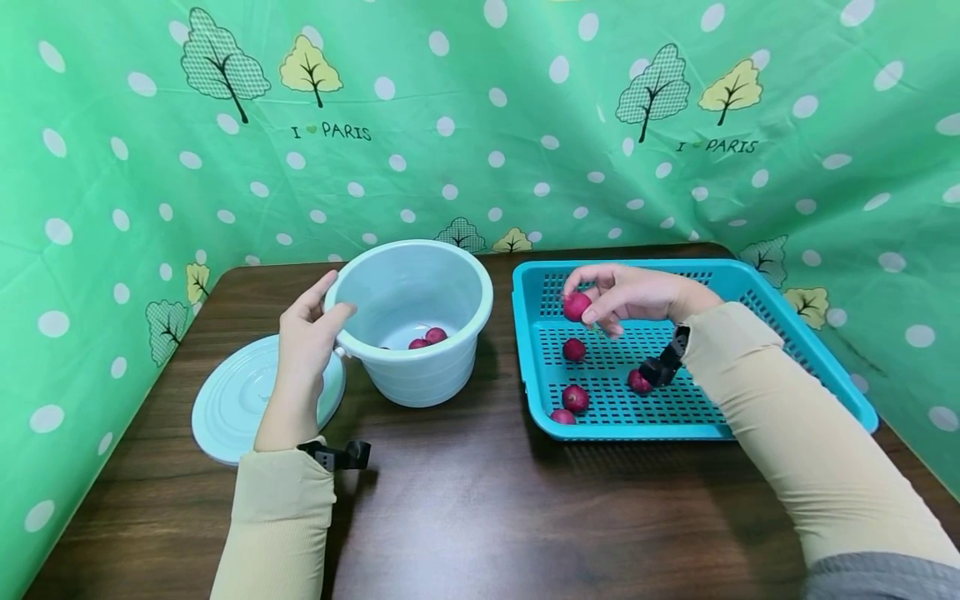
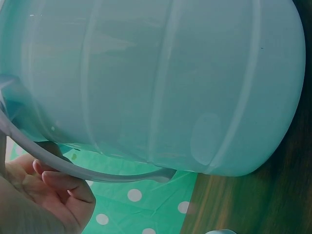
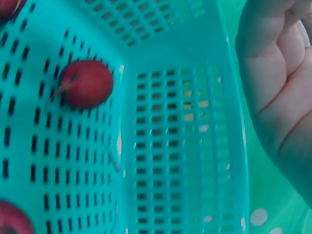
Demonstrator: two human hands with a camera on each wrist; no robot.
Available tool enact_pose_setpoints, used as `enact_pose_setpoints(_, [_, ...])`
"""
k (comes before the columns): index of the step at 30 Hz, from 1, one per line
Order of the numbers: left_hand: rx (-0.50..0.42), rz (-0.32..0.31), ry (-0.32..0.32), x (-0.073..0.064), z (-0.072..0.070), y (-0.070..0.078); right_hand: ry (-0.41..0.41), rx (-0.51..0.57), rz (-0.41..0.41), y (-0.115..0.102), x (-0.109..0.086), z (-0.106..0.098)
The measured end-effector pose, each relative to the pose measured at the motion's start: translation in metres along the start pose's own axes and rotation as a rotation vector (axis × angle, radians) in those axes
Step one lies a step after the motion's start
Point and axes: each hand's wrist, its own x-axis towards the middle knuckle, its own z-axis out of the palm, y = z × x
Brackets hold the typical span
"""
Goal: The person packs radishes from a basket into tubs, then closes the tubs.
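A light blue bucket (image 1: 420, 375) stands on the table, tilted a little toward me, with radishes (image 1: 435, 335) at its bottom. My left hand (image 1: 306, 333) grips its left rim, thumb over the edge and fingers outside. In the left wrist view, that hand's curled fingers (image 2: 68, 190) lie beside the bucket's handle (image 2: 92, 171). Over the blue plastic basket (image 1: 637, 431), my right hand (image 1: 630, 293) pinches a red radish (image 1: 577, 307) between thumb and fingers. Several more radishes lie on the basket floor, one of them a round radish (image 3: 87, 84) in the right wrist view.
A round light blue lid (image 1: 228, 408) lies on the dark wooden table (image 1: 480, 517), left of the bucket and partly behind my left forearm. Behind the table hangs a green dotted cloth (image 1: 465, 100). The basket's raised walls surround its radishes.
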Motion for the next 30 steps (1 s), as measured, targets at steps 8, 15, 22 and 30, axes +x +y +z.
enact_pose_setpoints(8, [0.008,0.009,0.007,0.000,0.000,0.000,0.000,0.052,-0.090,-0.019,0.011,0.012])
enact_pose_setpoints(15, [0.004,0.010,0.006,0.000,0.000,-0.002,0.085,0.086,-0.131,-0.033,0.020,0.025])
enact_pose_setpoints(22, [0.002,0.002,-0.003,0.001,0.000,-0.001,0.233,0.122,-0.145,-0.045,0.034,0.043])
enact_pose_setpoints(30, [0.008,0.007,0.004,0.001,0.000,-0.002,0.362,0.114,-0.131,-0.053,0.054,0.060])
